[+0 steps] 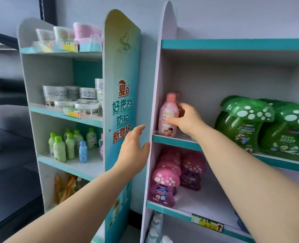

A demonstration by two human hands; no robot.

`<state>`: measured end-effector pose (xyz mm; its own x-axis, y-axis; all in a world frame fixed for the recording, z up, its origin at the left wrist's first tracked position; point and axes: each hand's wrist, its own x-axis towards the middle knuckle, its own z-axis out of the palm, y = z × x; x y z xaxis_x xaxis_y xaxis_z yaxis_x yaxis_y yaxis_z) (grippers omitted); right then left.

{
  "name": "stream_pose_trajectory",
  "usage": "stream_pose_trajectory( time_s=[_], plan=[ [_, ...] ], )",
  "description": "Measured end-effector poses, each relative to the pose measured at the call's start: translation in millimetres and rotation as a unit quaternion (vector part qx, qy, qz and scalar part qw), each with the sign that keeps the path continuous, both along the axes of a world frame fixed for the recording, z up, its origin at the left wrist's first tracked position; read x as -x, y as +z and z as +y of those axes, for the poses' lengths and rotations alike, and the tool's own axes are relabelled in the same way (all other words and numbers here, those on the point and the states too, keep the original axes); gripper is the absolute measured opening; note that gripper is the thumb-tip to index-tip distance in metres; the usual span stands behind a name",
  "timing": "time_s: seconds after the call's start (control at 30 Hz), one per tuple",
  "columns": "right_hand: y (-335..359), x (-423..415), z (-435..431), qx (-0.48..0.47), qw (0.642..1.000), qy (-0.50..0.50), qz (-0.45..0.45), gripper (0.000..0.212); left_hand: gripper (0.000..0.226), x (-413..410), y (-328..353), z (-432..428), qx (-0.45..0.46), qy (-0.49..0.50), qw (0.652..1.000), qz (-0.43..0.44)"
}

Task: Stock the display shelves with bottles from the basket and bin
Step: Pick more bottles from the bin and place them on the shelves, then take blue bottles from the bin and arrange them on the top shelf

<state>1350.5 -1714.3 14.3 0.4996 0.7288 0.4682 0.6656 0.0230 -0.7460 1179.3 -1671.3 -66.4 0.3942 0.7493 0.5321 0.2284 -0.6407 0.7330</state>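
Observation:
A pink bottle (168, 114) stands upright at the left end of the middle shelf (175, 141) of the right display unit. My right hand (186, 118) grips it from the right side, fingers curled round its body. Behind it a second pink bottle is partly hidden by the hand. My left hand (133, 151) is open with straight fingers, beside the unit's white side panel (156, 85), holding nothing. Neither the basket nor the bin is in view.
Green mushroom-capped bottles (261, 127) fill the right of the same shelf. Pink and purple mushroom-capped bottles (176, 178) stand on the shelf below. The left unit (120, 85) holds white jars (75, 100), small green and blue bottles (68, 146), and packets on top.

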Motion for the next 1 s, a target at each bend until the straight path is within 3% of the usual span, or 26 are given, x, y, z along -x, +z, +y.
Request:
stream_pose_trajectory(
  time_s=[0.1,0.2,0.3,0.4,0.47,0.6,0.73,1.0],
  plan=[
    [0.7,2.4,-0.3,0.019,1.0,-0.012,-0.021,0.058,0.052,5.8,-7.2,0.4,0.005,0.001,1.0,0.006],
    [-1.9,7.5,-7.2,0.045,0.992,-0.07,-0.094,0.075,0.053,18.5,-12.5,-3.0,-0.003,0.005,1.0,0.021],
    [-12.3,29.0,-23.5,-0.053,0.969,-0.129,-0.204,0.073,0.055,43.1,-16.1,-4.6,-0.037,0.027,0.998,0.039],
    [-41.3,71.1,-31.5,-0.184,0.938,-0.066,-0.286,0.059,0.058,80.5,-25.4,-7.5,-0.068,0.055,0.993,0.079],
    [-73.2,106.3,-28.0,-0.19,0.934,-0.003,-0.301,0.056,0.06,111.4,-35.1,-9.7,-0.069,0.087,0.988,0.108],
    [-140.5,185.1,-15.7,-0.106,0.949,0.128,-0.269,0.06,0.06,187.7,-68.5,-13.2,-0.053,0.16,0.975,0.145],
    [-206.6,266.3,-4.1,0.0,0.94,0.248,-0.234,0.062,0.054,283.1,-123.0,-23.1,-0.007,0.236,0.955,0.18],
    [-360.1,392.7,13.2,0.198,0.857,0.427,-0.21,0.063,0.058,460.6,-283.5,-52.7,0.213,0.376,0.868,0.244]
  ],
)
